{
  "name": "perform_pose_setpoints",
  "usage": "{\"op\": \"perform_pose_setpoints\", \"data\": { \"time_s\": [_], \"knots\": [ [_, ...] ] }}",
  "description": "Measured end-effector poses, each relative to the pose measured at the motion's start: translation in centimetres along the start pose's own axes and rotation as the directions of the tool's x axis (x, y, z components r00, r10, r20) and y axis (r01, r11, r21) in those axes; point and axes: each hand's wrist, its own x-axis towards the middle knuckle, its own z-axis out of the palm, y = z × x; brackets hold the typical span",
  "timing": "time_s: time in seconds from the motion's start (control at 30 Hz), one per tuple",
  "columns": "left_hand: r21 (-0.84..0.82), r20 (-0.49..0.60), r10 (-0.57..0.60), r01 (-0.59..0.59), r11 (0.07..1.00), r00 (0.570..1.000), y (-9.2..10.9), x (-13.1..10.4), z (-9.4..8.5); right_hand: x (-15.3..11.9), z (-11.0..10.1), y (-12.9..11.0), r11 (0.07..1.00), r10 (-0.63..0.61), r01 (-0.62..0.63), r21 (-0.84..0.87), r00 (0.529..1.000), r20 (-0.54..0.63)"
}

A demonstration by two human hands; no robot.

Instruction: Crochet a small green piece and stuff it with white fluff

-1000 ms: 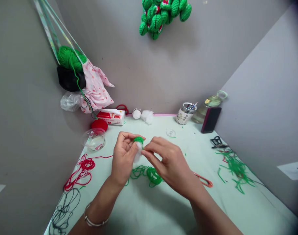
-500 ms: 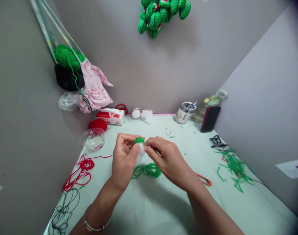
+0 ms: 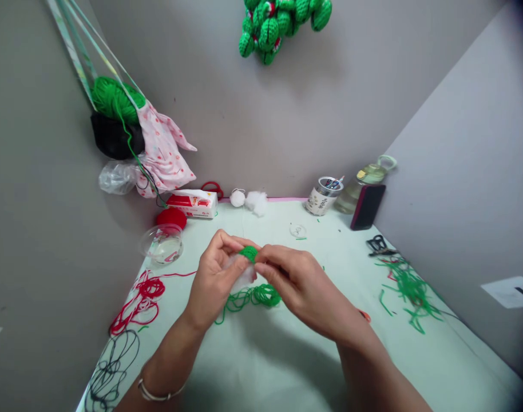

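Note:
Above the middle of the table, my left hand (image 3: 216,280) is closed on a small green crocheted piece (image 3: 248,252), and a wad of white stuffing (image 3: 241,277) shows under its thumb. My right hand (image 3: 293,280) pinches at the right edge of that same piece, thumb and forefinger together. Its fingertips touch the crochet; whether some stuffing is between them I cannot tell. Just below the hands lies a loose hank of green yarn (image 3: 261,296) on the pale green table cover (image 3: 265,366).
On the left are red yarn (image 3: 150,289), dark cord (image 3: 113,366) and a clear plastic bowl (image 3: 165,246). A tissue pack (image 3: 195,204), a ball of white thread (image 3: 237,198), more stuffing (image 3: 257,202), a tin (image 3: 323,197) and a phone (image 3: 368,207) stand along the back. Green scraps (image 3: 416,289) lie right.
The green piece has turned and shifted slightly right. The white stuffing now shows lower and further left, under my left thumb. My right forearm now covers most of the orange tool.

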Motion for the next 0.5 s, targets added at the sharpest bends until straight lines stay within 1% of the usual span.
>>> {"op": "perform_pose_setpoints", "data": {
  "time_s": [0.1,0.17,0.23,0.3,0.4,0.5],
  "knots": [
    [0.011,-0.137,0.002,-0.001,1.000,0.991,-0.6,-0.4,0.8,-0.1,0.2,0.0,0.995,-0.067,0.068,-0.070,0.998,0.016],
    [-0.032,-0.170,-0.030,0.025,0.999,0.985,-0.8,-0.6,1.2,-0.1,0.4,0.2,0.988,-0.079,0.079,-0.132,0.997,0.001],
    [-0.087,-0.150,-0.095,0.083,0.993,0.984,-0.6,-0.5,1.3,-0.1,0.6,0.4,0.981,-0.070,0.061,-0.187,0.997,-0.043],
    [-0.120,-0.130,-0.149,0.133,0.984,0.980,-0.2,-0.3,1.2,0.0,0.6,0.6,0.981,-0.049,0.028,-0.190,0.993,-0.108],
    [-0.144,-0.107,-0.158,0.142,0.979,0.982,0.5,0.0,0.8,0.2,0.5,0.7,0.992,-0.001,-0.025,-0.123,0.979,-0.202],
    [-0.141,-0.042,-0.141,0.134,0.981,0.989,0.7,0.2,0.4,0.5,0.4,0.8,0.996,0.044,-0.061,-0.066,0.972,-0.232]
  ]
}}
